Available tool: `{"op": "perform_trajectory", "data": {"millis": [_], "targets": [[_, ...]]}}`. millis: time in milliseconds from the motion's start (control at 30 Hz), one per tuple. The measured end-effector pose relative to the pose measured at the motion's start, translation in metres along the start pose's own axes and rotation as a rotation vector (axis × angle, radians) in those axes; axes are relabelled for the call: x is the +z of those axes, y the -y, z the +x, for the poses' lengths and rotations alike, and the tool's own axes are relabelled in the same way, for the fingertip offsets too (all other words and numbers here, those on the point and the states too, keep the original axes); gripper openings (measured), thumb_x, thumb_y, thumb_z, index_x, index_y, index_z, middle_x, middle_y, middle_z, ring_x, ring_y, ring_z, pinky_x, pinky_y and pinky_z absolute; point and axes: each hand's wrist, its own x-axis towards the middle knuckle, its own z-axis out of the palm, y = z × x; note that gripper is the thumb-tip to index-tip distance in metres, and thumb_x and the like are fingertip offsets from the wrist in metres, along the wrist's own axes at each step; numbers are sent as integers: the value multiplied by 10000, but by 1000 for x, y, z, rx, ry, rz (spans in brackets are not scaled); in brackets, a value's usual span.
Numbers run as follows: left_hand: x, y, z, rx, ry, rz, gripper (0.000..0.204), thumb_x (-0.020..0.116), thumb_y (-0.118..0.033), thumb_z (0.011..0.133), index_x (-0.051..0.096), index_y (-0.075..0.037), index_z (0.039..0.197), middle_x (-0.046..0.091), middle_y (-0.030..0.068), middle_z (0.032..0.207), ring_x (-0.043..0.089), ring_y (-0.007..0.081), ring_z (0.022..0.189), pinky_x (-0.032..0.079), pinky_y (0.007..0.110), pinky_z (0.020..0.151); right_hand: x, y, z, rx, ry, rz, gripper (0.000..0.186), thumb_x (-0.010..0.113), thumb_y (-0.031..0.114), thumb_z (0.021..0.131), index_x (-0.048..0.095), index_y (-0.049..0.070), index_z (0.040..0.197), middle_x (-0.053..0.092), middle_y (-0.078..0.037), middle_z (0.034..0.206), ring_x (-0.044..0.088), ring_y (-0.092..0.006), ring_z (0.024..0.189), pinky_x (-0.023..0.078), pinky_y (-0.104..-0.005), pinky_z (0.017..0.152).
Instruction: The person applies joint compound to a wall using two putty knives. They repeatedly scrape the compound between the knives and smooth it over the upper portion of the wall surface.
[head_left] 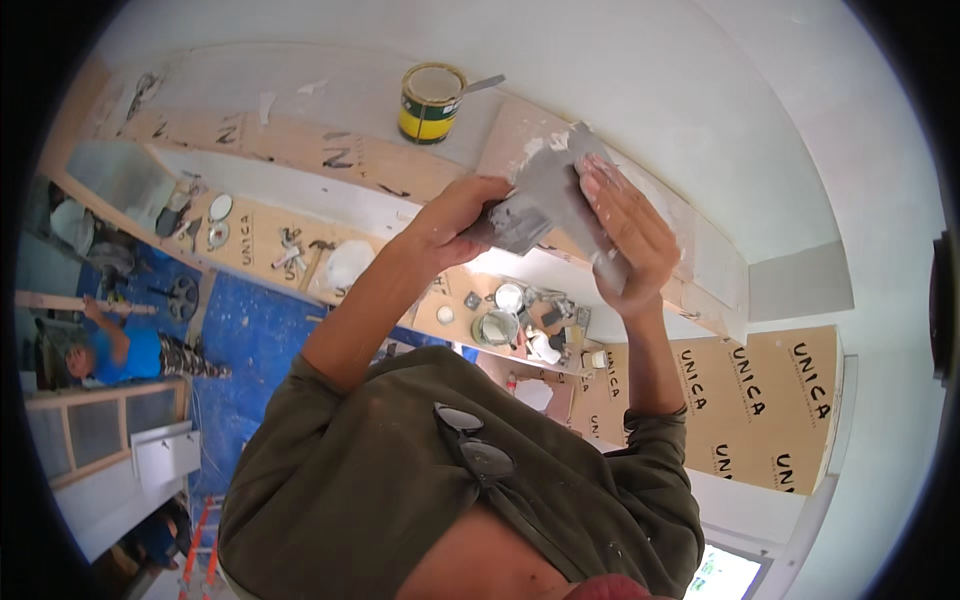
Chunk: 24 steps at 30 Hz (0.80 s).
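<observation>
Both my hands are raised in front of me around a bent or folded grey sheet [560, 185] smeared with whitish compound. It may be sandpaper; its exact kind is not clear. My left hand [460, 218] pinches its lower left part, thumb above and fingers below. On the other side, my right hand [635, 230] grips it with fingers long and close together, whitish smears on their tips. Beyond my hands, an open yellow and green tin [432, 105] stands on a ledge. A flat grey tool [485, 84] sticks out over its rim to the right.
Below the ledge, a counter [262, 240] carries a hammer, a tub [495, 327], and several small items. On the left, a person in a blue shirt [130, 352] holds a wooden piece. Blue sheeting [245, 345] covers the floor, and an orange ladder [205, 535] stands lower left.
</observation>
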Motion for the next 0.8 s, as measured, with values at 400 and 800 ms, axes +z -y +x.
{"op": "perform_trajectory", "data": {"millis": [400,800], "targets": [[-61,35,32,-112,347,-334,227,525,-86,895,581,50,1068,659,118,961,654,159,833,533,266,714,19,1,-85,-3,-76,-134,241,625,66,756,681,-9,978,675,-170,1009,635,-330,1015,482,-437,921],[-39,9,-4,-7,-123,429,221,525,-113,924,594,69,1029,648,107,896,641,145,730,561,291,655,-29,-45,16,177,583,114,202,588,-59,753,673,17,921,680,-144,852,652,-299,719,506,-345,659]]}}
